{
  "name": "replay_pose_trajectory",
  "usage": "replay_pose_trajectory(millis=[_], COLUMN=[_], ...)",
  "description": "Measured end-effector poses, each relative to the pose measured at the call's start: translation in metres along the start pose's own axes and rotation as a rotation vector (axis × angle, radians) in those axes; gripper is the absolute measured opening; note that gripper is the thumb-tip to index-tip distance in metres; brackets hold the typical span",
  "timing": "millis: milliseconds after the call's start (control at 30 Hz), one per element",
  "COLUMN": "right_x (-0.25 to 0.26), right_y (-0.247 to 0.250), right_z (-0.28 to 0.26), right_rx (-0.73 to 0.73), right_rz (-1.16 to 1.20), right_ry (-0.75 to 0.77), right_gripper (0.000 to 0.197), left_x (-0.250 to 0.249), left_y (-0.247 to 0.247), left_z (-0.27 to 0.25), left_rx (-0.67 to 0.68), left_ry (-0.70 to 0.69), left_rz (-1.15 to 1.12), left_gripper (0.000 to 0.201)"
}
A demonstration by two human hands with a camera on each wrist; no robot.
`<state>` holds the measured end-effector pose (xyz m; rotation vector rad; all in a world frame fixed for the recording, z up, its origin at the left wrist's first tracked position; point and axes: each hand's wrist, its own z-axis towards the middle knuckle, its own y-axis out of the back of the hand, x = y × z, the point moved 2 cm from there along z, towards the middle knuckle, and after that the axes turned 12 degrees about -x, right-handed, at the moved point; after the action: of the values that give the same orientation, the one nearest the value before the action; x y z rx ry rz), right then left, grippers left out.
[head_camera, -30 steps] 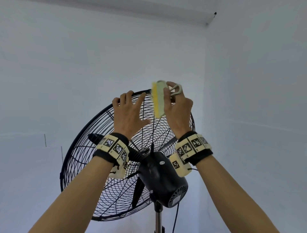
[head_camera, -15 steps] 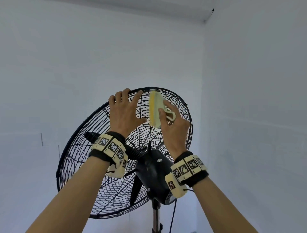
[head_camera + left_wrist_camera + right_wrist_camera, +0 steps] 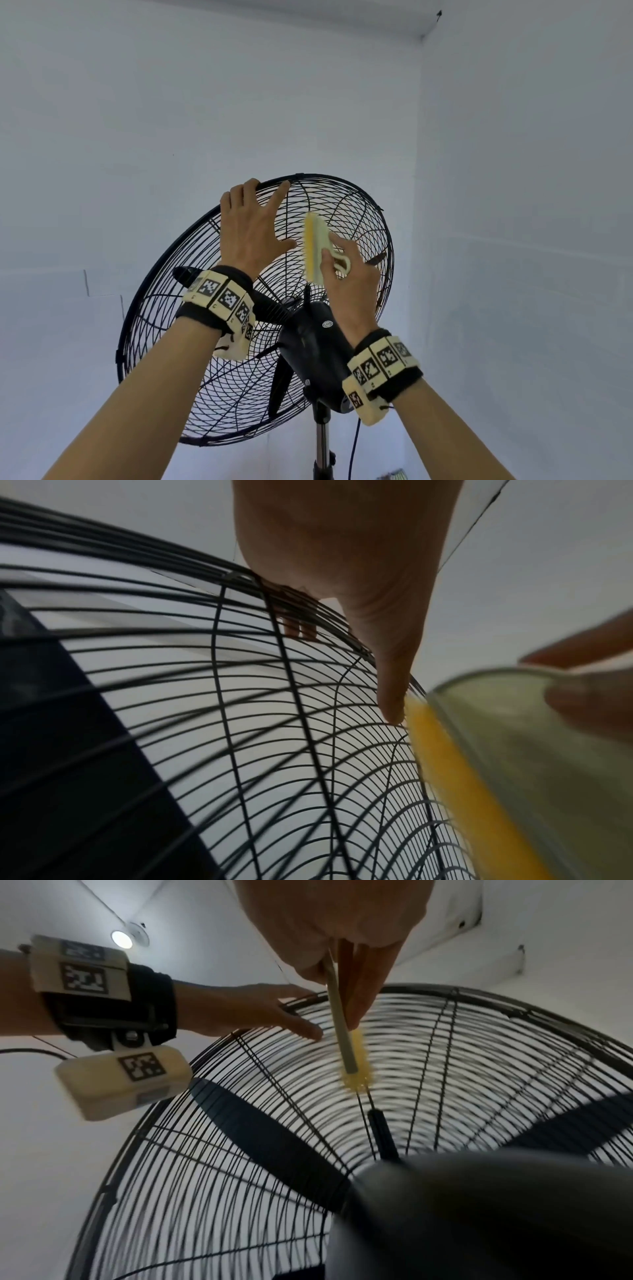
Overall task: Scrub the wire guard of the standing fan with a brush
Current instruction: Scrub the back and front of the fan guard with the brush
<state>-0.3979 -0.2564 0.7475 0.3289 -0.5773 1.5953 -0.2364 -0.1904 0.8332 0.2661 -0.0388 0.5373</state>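
Both hands on wire guard [image 3: 191,274]: left hand [image 3: 251,228] spread flat, bracing top rim; right hand [image 3: 349,281] grips brush [image 3: 313,251], bristles on upper wires. Scrubbing underway; lower guard likely unscrubbed.

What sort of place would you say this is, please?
Probably a plain indoor room, sparsely furnished as far as shown: bare pale walls meet in a corner, a round ceiling light glows overhead, and a black standing fan stands on its pole.
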Motion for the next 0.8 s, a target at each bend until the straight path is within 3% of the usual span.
replay_pose_trajectory(millis=[100, 267, 500, 600, 700, 800], right_x=[-0.009, 0.007, -0.041, -0.032, -0.018, -0.031], right_y=[0.005, 0.003, -0.004, 0.001, 0.000, -0.010], right_z=[-0.018, 0.006, -0.044, -0.039, -0.025, -0.039], right_rx=[0.074, -0.143, 0.071, 0.013, -0.093, -0.023], right_rz=[-0.076, 0.056, -0.146, -0.121, -0.066, -0.118], right_ry=[-0.032, 0.037, -0.098, -0.145, -0.084, -0.065], right_gripper=[0.027, 0.027, 0.029, 0.028, 0.026, 0.028], left_x=[0.006, -0.004, 0.006, 0.003, -0.003, 0.000], left_y=[0.001, 0.001, 0.002, 0.004, 0.004, 0.004], left_z=[-0.003, -0.002, -0.005, -0.004, -0.004, -0.004], left_rx=[0.001, -0.009, 0.024, 0.025, 0.014, 0.026], left_ry=[-0.011, -0.008, -0.005, -0.019, -0.019, -0.002], left_rz=[-0.002, 0.041, 0.054, 0.060, 0.057, 0.068], left_gripper=[0.111, 0.109, 0.112, 0.112, 0.111, 0.112])
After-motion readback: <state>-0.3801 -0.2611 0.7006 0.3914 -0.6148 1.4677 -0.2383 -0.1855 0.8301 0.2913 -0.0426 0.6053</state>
